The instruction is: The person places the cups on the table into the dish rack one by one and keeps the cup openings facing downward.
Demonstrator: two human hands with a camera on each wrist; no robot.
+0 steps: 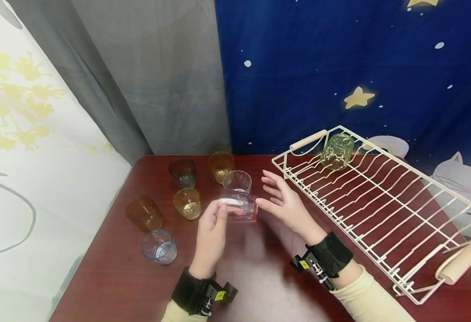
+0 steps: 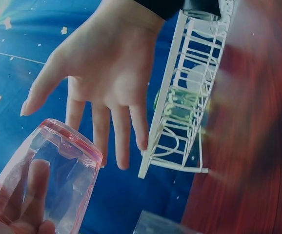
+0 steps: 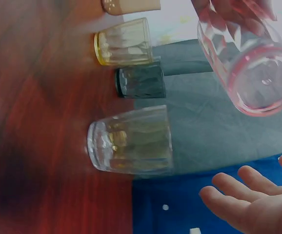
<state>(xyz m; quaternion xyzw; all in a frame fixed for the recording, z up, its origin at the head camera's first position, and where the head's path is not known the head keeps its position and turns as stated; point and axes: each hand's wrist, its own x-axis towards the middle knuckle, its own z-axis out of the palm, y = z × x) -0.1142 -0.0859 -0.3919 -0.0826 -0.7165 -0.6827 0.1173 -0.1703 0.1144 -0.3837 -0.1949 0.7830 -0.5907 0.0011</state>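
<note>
A pink glass lies sideways in the air above the table, its base toward the right. My left hand grips it near the rim, with fingers reaching inside, as the left wrist view shows through the clear wall. Just right of the base is my right hand, its fingers spread and palm facing the glass. In the right wrist view the right hand stands apart from the pink base. Behind the held glass a clear glass stands upright on the table.
Several other tumblers stand at the left: an amber glass, a bluish glass, a yellow glass, a dark glass and another amber glass. A white wire rack at the right carries an upside-down green glass.
</note>
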